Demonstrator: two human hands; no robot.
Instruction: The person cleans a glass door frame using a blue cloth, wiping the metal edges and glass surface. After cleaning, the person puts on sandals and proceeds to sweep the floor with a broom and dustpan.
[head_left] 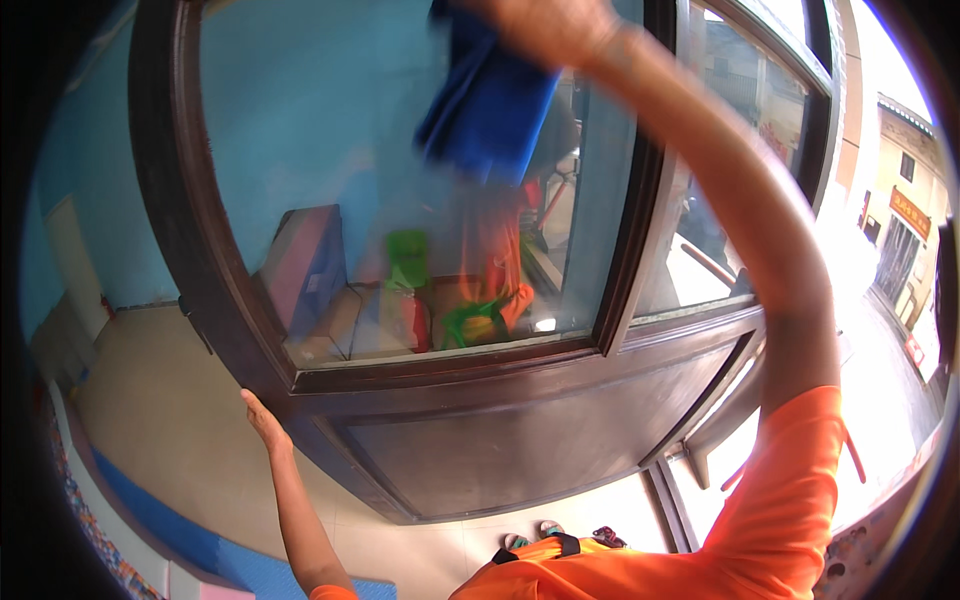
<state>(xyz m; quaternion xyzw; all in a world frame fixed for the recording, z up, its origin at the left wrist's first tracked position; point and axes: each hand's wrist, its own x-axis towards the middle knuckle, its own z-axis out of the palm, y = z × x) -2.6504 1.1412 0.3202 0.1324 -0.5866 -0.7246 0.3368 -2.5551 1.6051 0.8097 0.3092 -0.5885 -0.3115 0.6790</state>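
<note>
A blue cloth [490, 100] hangs in folds against the upper part of the door's glass pane [330, 130]. My right hand [555, 25], raised at the top edge of the view and smeared by motion, is closed on the cloth. The dark brown door [540, 425] stands open in front of me, glass above and a solid panel below. Lower down on the left, my left hand [265, 420] rests at the door's outer edge with its fingers stretched out. Reflections of my orange clothing show in the glass.
A black door handle [197, 325] sticks out above my left hand. Through the glass show a pink and blue padded block [305, 260] and a green chair [408, 255]. A blue mat [240, 565] lies at lower left. At right, a doorway opens onto a bright street [890, 330].
</note>
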